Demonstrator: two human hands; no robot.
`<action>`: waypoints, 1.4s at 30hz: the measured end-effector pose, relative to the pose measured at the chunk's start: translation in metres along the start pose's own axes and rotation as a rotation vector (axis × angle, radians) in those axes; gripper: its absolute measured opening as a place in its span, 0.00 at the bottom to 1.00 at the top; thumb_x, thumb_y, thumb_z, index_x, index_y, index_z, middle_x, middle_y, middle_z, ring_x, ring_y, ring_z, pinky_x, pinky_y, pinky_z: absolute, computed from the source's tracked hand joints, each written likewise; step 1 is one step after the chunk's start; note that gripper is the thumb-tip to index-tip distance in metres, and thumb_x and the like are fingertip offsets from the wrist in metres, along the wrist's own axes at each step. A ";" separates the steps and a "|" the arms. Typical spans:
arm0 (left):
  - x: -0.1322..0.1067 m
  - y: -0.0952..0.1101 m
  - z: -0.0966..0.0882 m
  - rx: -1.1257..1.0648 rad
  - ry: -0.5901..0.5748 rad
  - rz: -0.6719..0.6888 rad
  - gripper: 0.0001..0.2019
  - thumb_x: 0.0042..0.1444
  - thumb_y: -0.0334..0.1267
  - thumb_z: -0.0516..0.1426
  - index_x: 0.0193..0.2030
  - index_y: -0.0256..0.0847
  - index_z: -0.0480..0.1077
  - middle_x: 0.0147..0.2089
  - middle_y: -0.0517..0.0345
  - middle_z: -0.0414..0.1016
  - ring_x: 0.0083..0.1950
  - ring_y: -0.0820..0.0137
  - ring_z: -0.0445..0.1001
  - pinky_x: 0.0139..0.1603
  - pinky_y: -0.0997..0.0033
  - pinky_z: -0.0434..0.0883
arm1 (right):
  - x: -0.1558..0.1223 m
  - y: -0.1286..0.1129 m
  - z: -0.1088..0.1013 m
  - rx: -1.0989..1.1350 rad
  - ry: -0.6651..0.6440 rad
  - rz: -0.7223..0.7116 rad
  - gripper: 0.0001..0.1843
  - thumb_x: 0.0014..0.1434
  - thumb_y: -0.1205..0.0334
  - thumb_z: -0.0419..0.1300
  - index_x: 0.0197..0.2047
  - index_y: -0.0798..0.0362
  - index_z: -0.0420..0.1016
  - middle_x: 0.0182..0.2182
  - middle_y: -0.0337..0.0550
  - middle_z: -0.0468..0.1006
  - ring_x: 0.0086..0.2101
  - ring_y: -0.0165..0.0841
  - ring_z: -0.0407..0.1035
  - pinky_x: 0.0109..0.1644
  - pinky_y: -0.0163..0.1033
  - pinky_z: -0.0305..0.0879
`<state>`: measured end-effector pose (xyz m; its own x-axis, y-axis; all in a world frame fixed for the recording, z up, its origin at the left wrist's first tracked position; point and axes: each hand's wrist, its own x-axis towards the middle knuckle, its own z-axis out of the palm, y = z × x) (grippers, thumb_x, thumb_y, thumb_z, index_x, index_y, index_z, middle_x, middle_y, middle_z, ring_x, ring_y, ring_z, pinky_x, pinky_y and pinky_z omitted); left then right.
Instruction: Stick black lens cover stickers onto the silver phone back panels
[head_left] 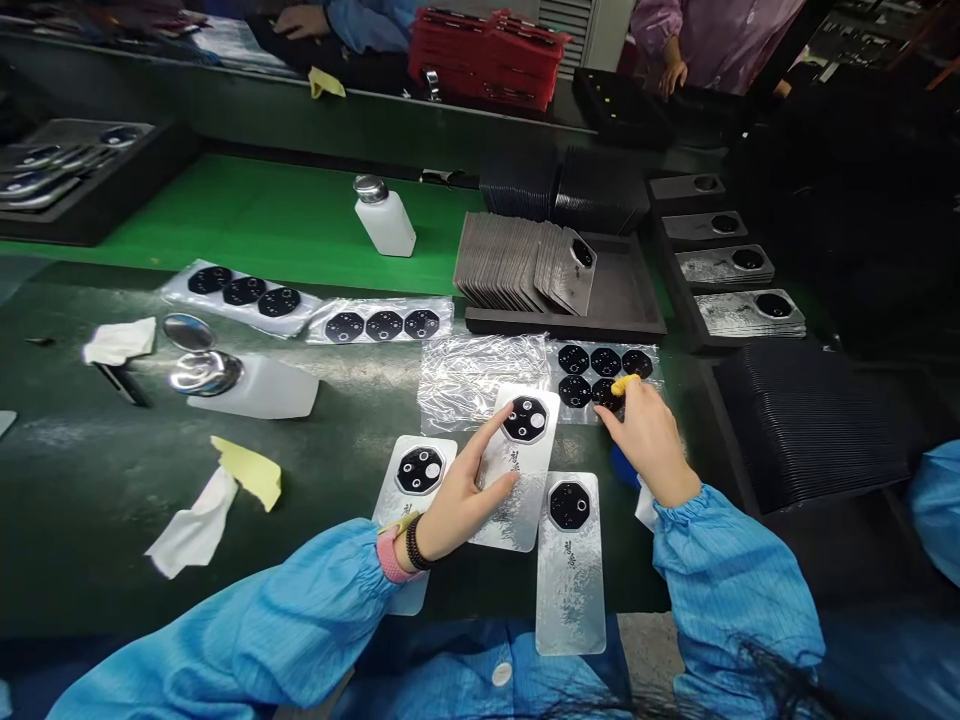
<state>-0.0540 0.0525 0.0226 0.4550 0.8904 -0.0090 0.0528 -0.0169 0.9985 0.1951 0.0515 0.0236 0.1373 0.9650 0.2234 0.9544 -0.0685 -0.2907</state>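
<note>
My left hand lies with index finger and thumb stretched apart over the middle silver phone back cover. Its index fingertip touches the octagonal camera area with round openings. My right hand, a yellow finger cot on one finger, pinches a black octagonal lens cover on the clear film sheet; several similar pieces lie around it. On the left, partly under my wrist, lies another phone back cover with open camera holes. A third phone back cover, its camera area mostly black, lies at the right.
Two white pump bottles, one tilted and one upright, stand left and behind. A black tray holds stacked back covers; more covers fill a rack at right. Lens sheets and paper scraps lie left. Other people sit opposite.
</note>
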 end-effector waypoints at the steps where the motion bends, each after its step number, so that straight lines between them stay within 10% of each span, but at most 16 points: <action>1: 0.000 0.000 0.000 0.006 0.004 0.000 0.31 0.55 0.38 0.59 0.66 0.45 0.59 0.68 0.54 0.60 0.70 0.56 0.55 0.69 0.57 0.56 | 0.000 0.000 0.000 -0.003 0.002 -0.012 0.09 0.57 0.58 0.59 0.34 0.48 0.59 0.34 0.48 0.74 0.38 0.45 0.70 0.39 0.48 0.69; 42: 0.003 -0.001 0.003 0.046 0.012 0.032 0.28 0.56 0.36 0.56 0.64 0.41 0.59 0.67 0.51 0.61 0.69 0.57 0.58 0.69 0.56 0.57 | -0.001 -0.010 0.006 0.072 0.096 0.049 0.12 0.53 0.59 0.60 0.31 0.47 0.58 0.33 0.47 0.75 0.39 0.44 0.69 0.40 0.48 0.67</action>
<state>-0.0499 0.0538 0.0218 0.4464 0.8945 0.0243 0.0789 -0.0664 0.9947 0.1839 0.0532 0.0209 0.2115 0.9321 0.2942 0.9248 -0.0934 -0.3689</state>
